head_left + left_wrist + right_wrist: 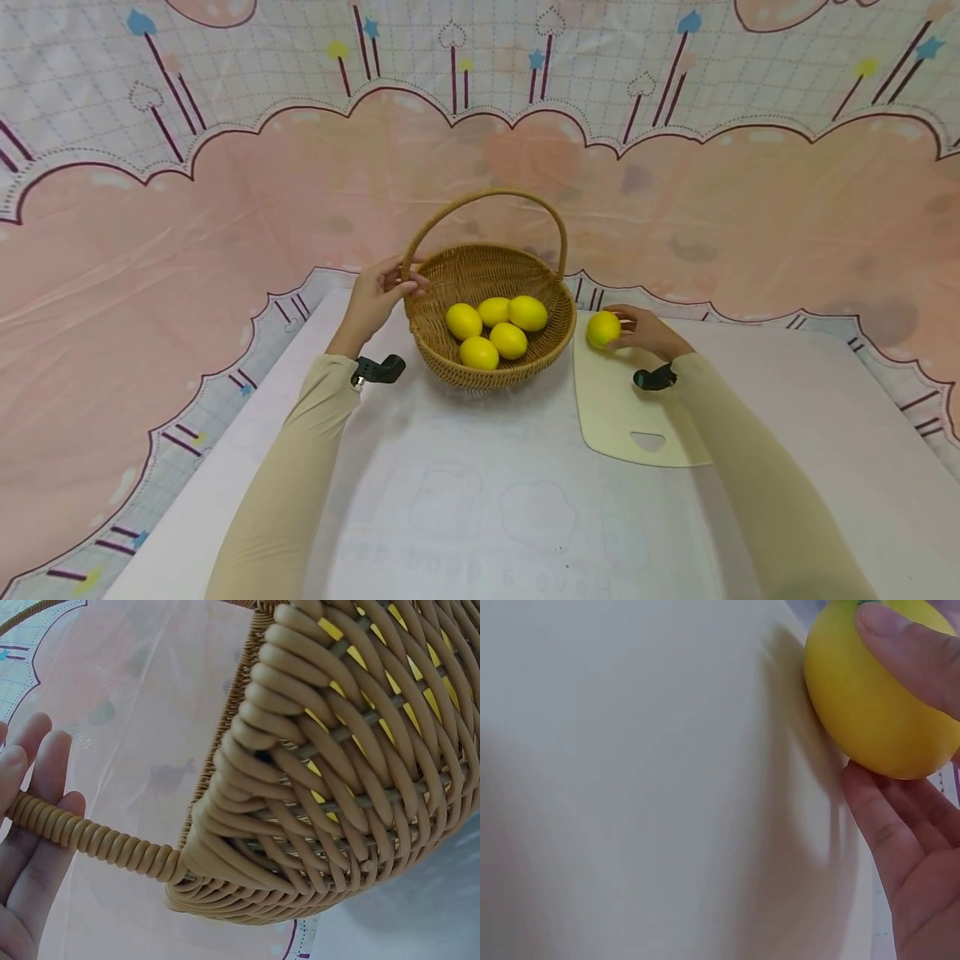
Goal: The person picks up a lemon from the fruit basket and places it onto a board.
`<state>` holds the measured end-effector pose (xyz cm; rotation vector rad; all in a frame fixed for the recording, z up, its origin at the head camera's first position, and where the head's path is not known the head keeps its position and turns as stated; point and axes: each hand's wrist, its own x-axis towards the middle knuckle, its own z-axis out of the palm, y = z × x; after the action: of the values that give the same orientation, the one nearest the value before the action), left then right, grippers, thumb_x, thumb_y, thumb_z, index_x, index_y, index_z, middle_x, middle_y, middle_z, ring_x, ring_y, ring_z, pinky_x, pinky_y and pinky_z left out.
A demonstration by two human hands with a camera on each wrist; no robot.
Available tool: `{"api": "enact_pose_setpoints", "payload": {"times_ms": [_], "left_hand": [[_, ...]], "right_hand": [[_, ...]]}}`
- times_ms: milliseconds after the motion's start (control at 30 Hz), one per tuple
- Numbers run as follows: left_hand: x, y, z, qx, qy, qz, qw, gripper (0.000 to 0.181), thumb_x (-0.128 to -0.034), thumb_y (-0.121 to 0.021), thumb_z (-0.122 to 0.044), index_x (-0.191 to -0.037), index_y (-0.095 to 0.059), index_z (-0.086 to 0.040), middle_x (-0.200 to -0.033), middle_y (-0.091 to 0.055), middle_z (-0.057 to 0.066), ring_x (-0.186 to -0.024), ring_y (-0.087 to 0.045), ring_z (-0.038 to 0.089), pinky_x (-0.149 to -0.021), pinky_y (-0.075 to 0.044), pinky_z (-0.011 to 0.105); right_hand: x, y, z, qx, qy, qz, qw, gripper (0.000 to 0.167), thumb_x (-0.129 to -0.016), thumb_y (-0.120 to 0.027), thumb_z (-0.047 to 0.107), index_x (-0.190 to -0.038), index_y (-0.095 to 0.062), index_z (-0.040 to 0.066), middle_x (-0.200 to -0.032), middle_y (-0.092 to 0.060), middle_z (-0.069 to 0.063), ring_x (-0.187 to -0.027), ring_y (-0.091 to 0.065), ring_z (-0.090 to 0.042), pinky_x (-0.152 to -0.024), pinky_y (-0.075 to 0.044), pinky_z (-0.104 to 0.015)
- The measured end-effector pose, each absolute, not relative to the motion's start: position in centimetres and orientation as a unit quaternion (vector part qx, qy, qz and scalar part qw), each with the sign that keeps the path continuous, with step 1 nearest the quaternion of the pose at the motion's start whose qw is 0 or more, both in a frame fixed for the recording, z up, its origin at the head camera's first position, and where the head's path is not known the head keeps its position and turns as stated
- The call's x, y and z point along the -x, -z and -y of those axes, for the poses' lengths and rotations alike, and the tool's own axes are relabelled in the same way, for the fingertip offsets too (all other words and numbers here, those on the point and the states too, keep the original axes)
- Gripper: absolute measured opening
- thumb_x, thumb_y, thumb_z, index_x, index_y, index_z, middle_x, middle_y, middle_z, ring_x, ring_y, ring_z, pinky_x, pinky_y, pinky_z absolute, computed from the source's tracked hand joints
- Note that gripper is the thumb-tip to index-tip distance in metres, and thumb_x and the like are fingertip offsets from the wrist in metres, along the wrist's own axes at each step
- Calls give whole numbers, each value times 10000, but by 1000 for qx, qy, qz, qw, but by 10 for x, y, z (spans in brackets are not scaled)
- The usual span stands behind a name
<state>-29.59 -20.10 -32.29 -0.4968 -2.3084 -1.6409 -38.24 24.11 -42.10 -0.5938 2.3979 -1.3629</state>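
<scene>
Cutting board [609, 417], pale; right of centre.
Basket [480, 267], centre; five lemons [508, 341] inside.
Right hand [651, 332]: grip curled, pinching loose lemon [601, 330] at board's far end; support evenly.
Left hand [373, 293]: grip round handle [498, 191]; best held steady.

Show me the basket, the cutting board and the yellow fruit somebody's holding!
Basket [480, 271]: head view, on its inside back wall.
Cutting board [613, 407]: head view, on its bare flat top.
Held yellow fruit [865, 706]: right wrist view, on its smooth side.
</scene>
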Motion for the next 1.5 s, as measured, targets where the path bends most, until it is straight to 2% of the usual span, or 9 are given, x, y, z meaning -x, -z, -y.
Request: {"api": "enact_pose_setpoints", "payload": {"times_ms": [67, 200, 400, 633, 767, 900, 1000, 1233, 1500], "left_hand": [[296, 323, 201, 172, 566, 796, 133, 365, -904, -566, -7, -1259, -523, 65, -1028, -625, 324, -748, -666, 27, -806, -563, 225], [296, 322, 201, 172, 565, 796, 132, 366, -904, -565, -7, -1259, -521, 68, -1028, -626, 323, -738, -655, -4, -839, -563, 318], [296, 322, 201, 173, 565, 796, 130, 367, -902, -567, -6, -1260, -524, 61, -1034, -627, 325, -740, -654, -4, -860, -552, 371], [296, 322, 202, 168, 561, 800, 128, 365, -902, -573, -18, -1261, -537, 34, -1038, -636, 311, -763, -669, 43, -850, -560, 292], [295, 322, 202, 170, 565, 797, 129, 361, -902, -573, -14, -1259, -541, 34, -1035, -632, 321, -786, -685, 104, -845, -562, 300], [295, 322, 201, 171, 566, 796, 130, 357, -902, -573, -14, -1255, -544, 33, -1033, -629, 327, -767, -675, 62, -828, -564, 267], [295, 322, 201, 169, 565, 797, 131, 358, -903, -573, -17, -1256, -542, 39, -1034, -629, 326, -748, -654, 11, -809, -560, 219], [294, 322, 201, 168, 563, 799, 130, 362, -903, -573, -21, -1256, -536, 54, -1038, -630, 321, -785, -673, 89, -805, -560, 215], [294, 321, 201, 167, 561, 800, 131, 362, -905, -574, -26, -1255, -536, 56, -1032, -630, 319, -770, -663, 52, -808, -557, 206]], "right_hand": [[383, 421, -239, 205, 476, -840, 162, 752, -836, -698, 90, -1448, -275, -20, -1482, -287, -251, -1347, -318, -433, -1123, -289, -522], [382, 419, -236, 201, 477, -838, 171, 778, -836, -699, 98, -1461, -249, -14, -1489, -274, -250, -1355, -301, -435, -1117, -297, -534], [371, 405, -230, 199, 491, -828, 183, 759, -834, -667, 1, -1449, -226, -63, -1477, -256, -292, -1360, -260, -478, -1124, -254, -568], [384, 420, -234, 198, 483, -834, 179, 779, -832, -679, 18, -1465, -227, -15, -1484, -254, -280, -1352, -290, -469, -1118, -266, -574], [386, 422, -234, 201, 484, -832, 180, 773, -834, -668, -1, -1462, -218, -34, -1479, -248, -296, -1348, -289, -480, -1114, -265, -582], [387, 421, -233, 205, 491, -827, 185, 758, -839, -649, -28, -1453, -205, -70, -1493, -215, -300, -1365, -241, -492, -1128, -230, -578], [386, 420, -232, 205, 486, -828, 190, 756, -849, -653, -1, -1457, -209, -56, -1513, -200, -273, -1382, -217, -479, -1139, -221, -556], [387, 420, -233, 208, 471, -836, 190, 770, -841, -689, 71, -1459, -239, -15, -1519, -212, -248, -1387, -222, -467, -1132, -240, -552], [389, 423, -233, 208, 478, -832, 192, 801, -819, -723, 113, -1454, -248, -2, -1498, -250, -256, -1382, -243, -451, -1131, -246, -555]]}}
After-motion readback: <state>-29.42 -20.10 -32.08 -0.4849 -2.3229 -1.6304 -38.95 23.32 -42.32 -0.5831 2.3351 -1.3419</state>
